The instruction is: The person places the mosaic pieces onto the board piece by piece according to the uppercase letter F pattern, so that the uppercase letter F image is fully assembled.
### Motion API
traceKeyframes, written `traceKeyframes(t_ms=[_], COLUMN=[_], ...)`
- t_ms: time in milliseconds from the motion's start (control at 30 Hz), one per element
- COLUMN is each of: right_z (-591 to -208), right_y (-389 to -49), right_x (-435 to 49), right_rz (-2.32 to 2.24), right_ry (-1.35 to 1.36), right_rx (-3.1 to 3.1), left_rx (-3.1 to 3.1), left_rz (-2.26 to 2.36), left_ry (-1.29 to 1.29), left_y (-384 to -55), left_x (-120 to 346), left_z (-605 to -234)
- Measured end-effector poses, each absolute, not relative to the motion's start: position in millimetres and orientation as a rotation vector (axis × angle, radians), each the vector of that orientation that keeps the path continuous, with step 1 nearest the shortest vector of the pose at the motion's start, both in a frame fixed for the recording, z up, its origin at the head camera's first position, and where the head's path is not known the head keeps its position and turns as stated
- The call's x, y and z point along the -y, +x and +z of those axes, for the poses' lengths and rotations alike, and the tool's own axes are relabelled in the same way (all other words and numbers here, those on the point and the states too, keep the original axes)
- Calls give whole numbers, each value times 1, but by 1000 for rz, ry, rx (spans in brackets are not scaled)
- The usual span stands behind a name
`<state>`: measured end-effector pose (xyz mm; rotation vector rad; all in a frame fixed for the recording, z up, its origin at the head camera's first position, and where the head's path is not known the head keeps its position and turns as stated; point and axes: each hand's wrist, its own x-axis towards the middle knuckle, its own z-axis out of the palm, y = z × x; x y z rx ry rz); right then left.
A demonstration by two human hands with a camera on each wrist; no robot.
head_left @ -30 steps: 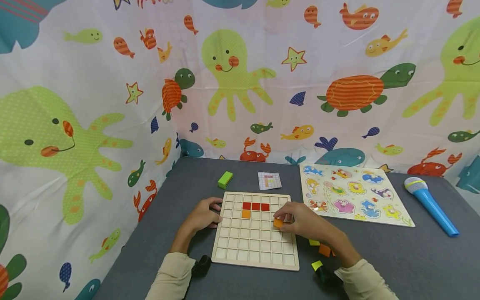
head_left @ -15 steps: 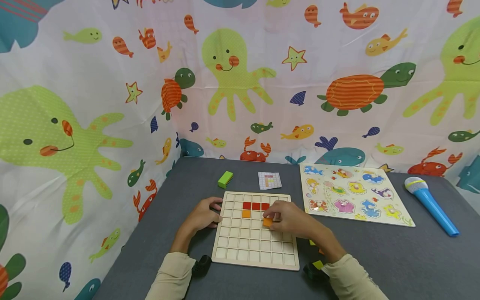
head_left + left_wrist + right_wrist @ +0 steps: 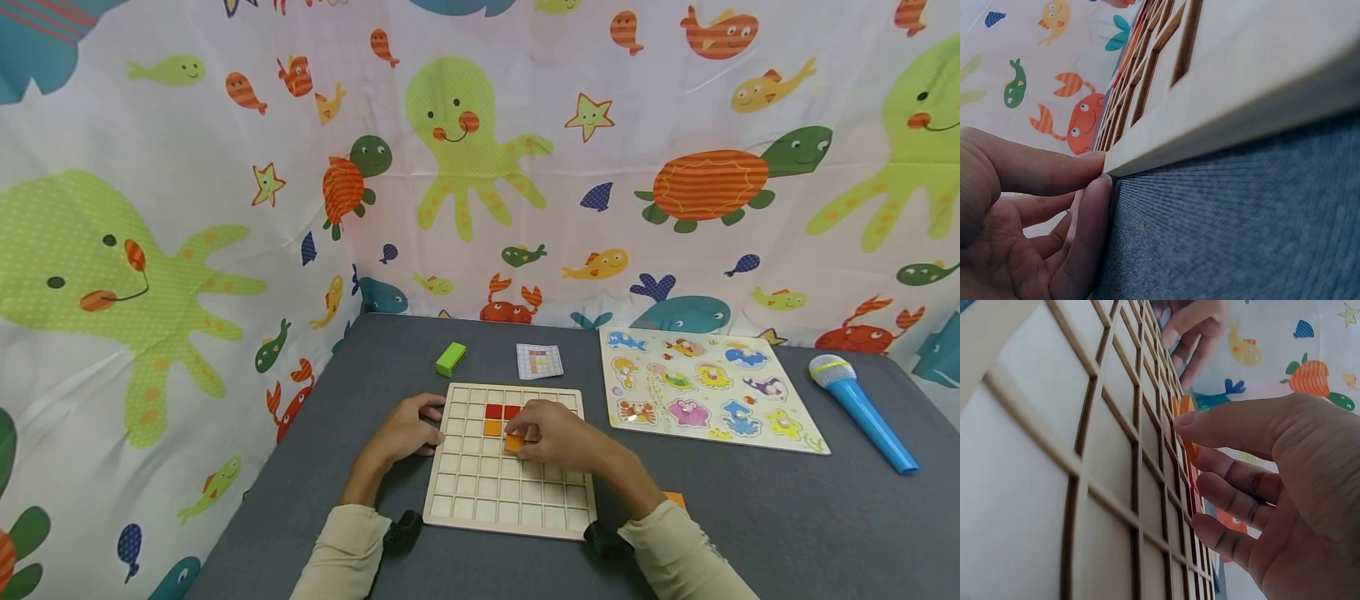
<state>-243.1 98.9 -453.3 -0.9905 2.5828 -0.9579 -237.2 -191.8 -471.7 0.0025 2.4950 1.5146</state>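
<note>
On the grid board (image 3: 486,487), red squares (image 3: 493,412) and an orange square (image 3: 492,427) are seated toward twelve o'clock — orange block (image 3: 513,444), seemingly unseated, pinched centrally by right hand (image 3: 557,435), rim (image 3: 1222,119) at ten by left hand (image 3: 405,427) — loose piece (image 3: 677,499) unplaced at three.

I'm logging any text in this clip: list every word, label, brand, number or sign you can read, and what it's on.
No readable text in any view.
Small card: printed grid with coloured squares; too small to tell whether it bears characters.
Microphone: no legible brand.
Puzzle board and cloth backdrop: sea-creature pictures, no legible words.
Wooden grid board and held orange tile: no lettering visible.
</note>
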Motion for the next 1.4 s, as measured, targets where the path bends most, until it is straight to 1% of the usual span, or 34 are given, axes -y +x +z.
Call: traceKeyframes(t_ms=[300,733,1400], right_z=[-450,-453,-453], right_y=[-246,-249,-248], right_x=[-80,-68,-64], right_rz=[-930,-903,-895], right_ry=[-984,-1081,-1000], right_rx=[-2589,-2598,-2581], left_rx=[-2490,-2505,-2483], left_rz=[1519,1511,1523], left_ry=[12,-6,7], left_y=[-238,-239,-237], left_x=[193,192,192], left_z=[-472,-473,-471])
